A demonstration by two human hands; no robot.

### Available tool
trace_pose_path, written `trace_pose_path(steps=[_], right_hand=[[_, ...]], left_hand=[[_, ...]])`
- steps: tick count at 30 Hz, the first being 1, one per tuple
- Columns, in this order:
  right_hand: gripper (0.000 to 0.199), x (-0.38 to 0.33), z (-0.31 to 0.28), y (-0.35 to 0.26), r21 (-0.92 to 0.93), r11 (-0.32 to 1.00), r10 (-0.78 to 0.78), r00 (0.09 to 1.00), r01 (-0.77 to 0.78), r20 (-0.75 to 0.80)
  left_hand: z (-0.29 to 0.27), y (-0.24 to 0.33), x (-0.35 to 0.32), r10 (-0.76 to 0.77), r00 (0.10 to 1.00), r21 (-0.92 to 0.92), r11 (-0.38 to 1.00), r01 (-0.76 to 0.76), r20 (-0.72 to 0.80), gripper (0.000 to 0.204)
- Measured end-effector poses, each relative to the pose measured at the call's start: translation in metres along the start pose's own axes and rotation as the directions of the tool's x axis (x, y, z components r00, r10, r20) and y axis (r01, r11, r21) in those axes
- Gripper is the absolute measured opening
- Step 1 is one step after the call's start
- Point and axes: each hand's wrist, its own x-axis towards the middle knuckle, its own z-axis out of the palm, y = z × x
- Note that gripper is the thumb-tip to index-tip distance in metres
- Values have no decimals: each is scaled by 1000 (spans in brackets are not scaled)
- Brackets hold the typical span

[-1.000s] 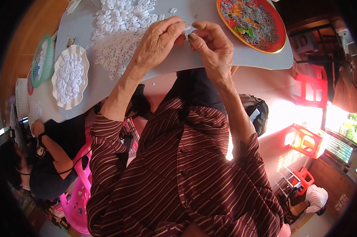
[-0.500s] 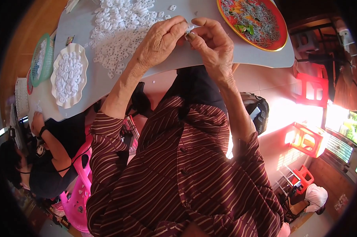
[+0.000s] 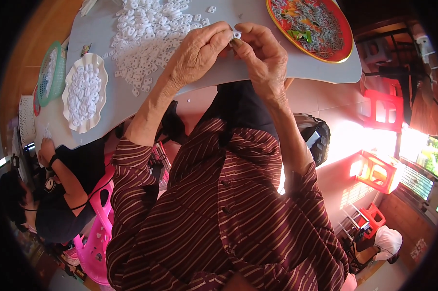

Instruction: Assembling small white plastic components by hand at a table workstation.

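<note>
Small white ring (image 3: pixel 237 34) mostly hidden by fingertips (shape hard to tell), pinched between left hand (image 3: pixel 195 52) and right hand (image 3: pixel 262 58), both bent inward above grey table (image 3: pixel 277 72), near white pile (image 3: pixel 151 34).

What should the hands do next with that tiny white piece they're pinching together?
Probably press it together, then drop it on the white scalloped plate. Both the left hand and the right hand pinch one small white piece above the grey table. Loose pieces are heaped nearby, and the plate already holds similar ones.
</note>
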Motion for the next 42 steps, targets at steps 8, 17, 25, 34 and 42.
trace_pose_path(steps=[8,17,25,34,42], right_hand=[[29,0,4,0,146,989,26,998,-35,64],[23,-3,3,8,-86,994,-66,995,72,78],[22,-4,-2,13,-224,966,-117,990,131,75],[14,-9,1,-3,-205,969,-121,987,140,102],[13,-2,-2,4,-15,999,-48,992,50,121]], left_hand=[[15,-3,-7,-52,977,-124,992,26,-208,21],[11,-7,-9,-33,993,-85,996,24,-113,21],[9,-6,-10,-3,999,-26,1000,2,-40,22],[7,-7,-15,167,986,31,985,-167,10,19],[7,4,-12,-126,991,-123,985,119,-47,32]])
